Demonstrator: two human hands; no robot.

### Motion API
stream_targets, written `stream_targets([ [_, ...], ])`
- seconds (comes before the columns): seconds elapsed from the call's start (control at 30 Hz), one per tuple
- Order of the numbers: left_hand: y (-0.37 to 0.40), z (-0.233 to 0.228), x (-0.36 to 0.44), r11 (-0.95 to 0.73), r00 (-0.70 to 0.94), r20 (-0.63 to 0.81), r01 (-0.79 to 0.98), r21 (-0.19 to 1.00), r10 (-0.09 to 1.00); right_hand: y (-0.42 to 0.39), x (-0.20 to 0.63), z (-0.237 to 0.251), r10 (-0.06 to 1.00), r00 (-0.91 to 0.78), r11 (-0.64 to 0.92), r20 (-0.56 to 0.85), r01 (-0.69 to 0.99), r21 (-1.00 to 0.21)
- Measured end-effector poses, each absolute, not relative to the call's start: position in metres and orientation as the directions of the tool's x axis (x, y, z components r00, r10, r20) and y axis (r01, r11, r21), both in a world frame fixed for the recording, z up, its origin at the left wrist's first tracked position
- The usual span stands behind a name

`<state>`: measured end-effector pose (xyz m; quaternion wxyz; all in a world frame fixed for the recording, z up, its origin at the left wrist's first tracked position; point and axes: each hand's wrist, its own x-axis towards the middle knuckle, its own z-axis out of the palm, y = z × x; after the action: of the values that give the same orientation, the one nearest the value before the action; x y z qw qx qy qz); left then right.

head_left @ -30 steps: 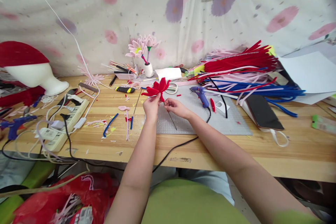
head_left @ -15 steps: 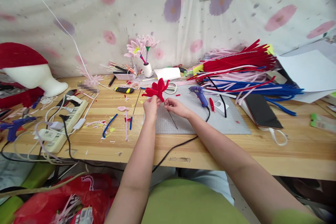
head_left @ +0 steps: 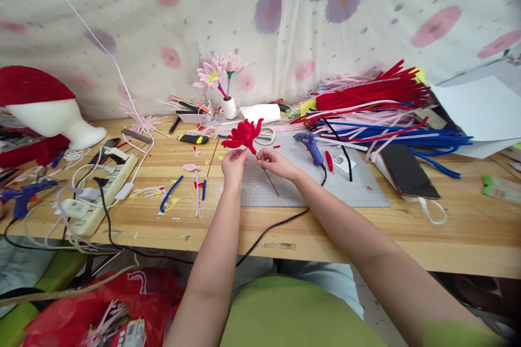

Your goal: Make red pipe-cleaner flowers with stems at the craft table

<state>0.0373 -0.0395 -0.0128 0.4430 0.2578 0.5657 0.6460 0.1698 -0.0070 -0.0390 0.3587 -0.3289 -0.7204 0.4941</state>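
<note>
The red flower [head_left: 243, 135] sits raised above the grey mat [head_left: 309, 187], at the middle of the wooden surface [head_left: 448, 233], with the glue gun [head_left: 310, 146] at its 3 o'clock. It looks feather-light and soft, made of fuzzy bent stems, so the petals would likely crush or splay if squeezed; the safest hold is just under the bloom, on the thin dark stem [head_left: 269, 179] that slants down toward 5 o'clock. The left hand [head_left: 233, 165] has its fingers pinched closed on the flower's base. The right hand [head_left: 277, 164] has fingers nipped narrowly on the stem just beside it, both hands nearly touching.
</note>
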Motion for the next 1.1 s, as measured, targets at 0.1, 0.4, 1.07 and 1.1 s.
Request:
stream_targets([
  [0.1, -0.037, -0.01, 0.038, -0.026, -0.533, -0.138, -0.288, 0.957, 0.835, -0.008, 0.168, -0.039, 0.826, -0.52, 0.336, 0.217, 0.145, -0.931],
  [0.4, -0.037, -0.002, 0.039, 0.041, -0.485, -0.338, -0.525, 0.85, 0.806, -0.01, 0.168, -0.032, 0.805, -0.543, 0.395, 0.237, 0.194, -0.898],
  [1.07, -0.053, -0.017, 0.016, 0.059, -0.337, -0.294, -0.562, 0.825, 0.894, 0.018, 0.165, -0.024, 0.899, -0.39, 0.252, 0.2, 0.088, -0.964],
  [1.1, -0.054, -0.017, 0.014, 0.053, -0.335, -0.28, -0.553, 0.832, 0.899, 0.021, 0.163, -0.022, 0.899, -0.385, 0.256, 0.207, 0.081, -0.963],
])
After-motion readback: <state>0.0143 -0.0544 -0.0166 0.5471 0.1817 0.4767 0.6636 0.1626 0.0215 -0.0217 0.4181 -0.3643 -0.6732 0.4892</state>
